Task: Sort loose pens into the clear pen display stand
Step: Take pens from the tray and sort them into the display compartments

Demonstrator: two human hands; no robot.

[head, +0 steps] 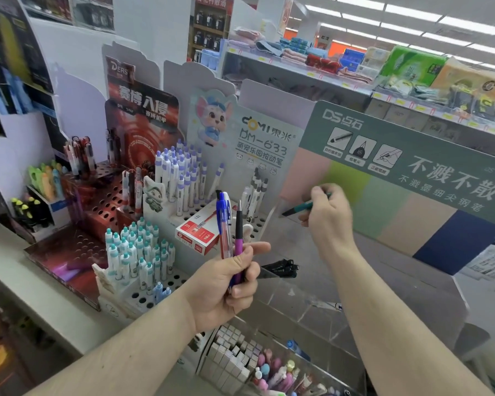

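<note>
My left hand [226,284] grips a small bunch of loose pens [229,224] upright: a blue one, a red one and a purple one with a black top. Up and to the right, my right hand [327,215] pinches a teal pen [303,207], its dark tip pointing left and down over the upper tier of the clear pen display stand [312,298]. Several black pens [280,268] lie in one of the stand's middle compartments. A green backboard with coloured panels [397,178] rises behind the stand.
Left of the stand are white perforated racks with purple-capped pens [180,172] and teal-capped pens [135,252]. A red pen box [200,232] lies on a rack. A dark red rack [97,201] stands further left. Erasers and small boxes [240,358] fill a bin below.
</note>
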